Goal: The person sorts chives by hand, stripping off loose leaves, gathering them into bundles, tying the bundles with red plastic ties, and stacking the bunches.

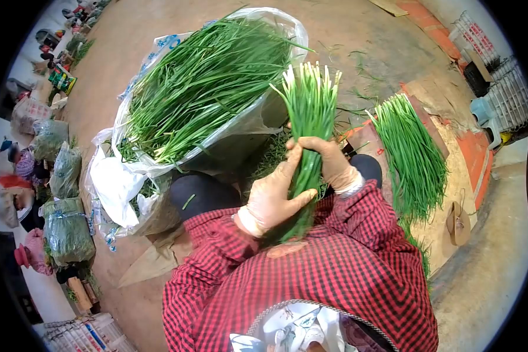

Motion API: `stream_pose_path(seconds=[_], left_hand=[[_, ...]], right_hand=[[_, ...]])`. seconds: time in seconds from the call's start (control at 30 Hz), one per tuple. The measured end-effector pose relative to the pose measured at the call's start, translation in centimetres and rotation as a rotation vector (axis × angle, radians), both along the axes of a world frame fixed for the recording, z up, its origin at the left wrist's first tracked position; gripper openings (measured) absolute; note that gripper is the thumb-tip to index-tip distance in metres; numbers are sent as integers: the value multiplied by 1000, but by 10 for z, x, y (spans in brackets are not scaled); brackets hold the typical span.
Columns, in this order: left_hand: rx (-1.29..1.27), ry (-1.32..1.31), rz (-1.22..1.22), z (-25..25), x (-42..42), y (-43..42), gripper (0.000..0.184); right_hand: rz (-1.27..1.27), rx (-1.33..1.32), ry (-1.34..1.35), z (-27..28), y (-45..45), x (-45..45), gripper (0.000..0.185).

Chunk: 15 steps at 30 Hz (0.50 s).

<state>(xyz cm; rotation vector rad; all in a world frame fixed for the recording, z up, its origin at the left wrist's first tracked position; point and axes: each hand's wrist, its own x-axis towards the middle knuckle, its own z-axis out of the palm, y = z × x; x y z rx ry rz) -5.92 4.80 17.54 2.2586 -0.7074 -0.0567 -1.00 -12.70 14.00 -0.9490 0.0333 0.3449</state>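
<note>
A bunch of chives [311,114] stands nearly upright in front of my chest, pale stem ends at the top and green leaves hanging down. My right hand [330,161], in a thin glove, wraps around its middle. Lower on the left side, my left hand [273,198], also gloved, grips the leaves with its thumb across them; some of its fingers are hidden behind the bunch. A large white plastic bag [287,23] full of loose chives [211,82] lies open beyond my left knee. To the right, a pile of chives [409,152] rests with its pale ends pointing away.
Packed bags of greens [67,229] line the left side, with several people near them. A roll of tape [457,223] lies at right on a board. Stacked crates [507,94] and a blue stool [482,111] stand by the right wall. Loose leaves litter the floor.
</note>
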Motion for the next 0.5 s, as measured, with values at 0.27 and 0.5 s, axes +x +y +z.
stream_pose_path(seconds=[0.27, 0.5], left_hand=[[-871, 564, 247, -12, 49, 45, 35], [-1108, 576, 139, 11, 62, 35, 98]], right_hand=[[165, -231, -95, 41, -45, -22, 59], [277, -228, -149, 26, -29, -30, 24]])
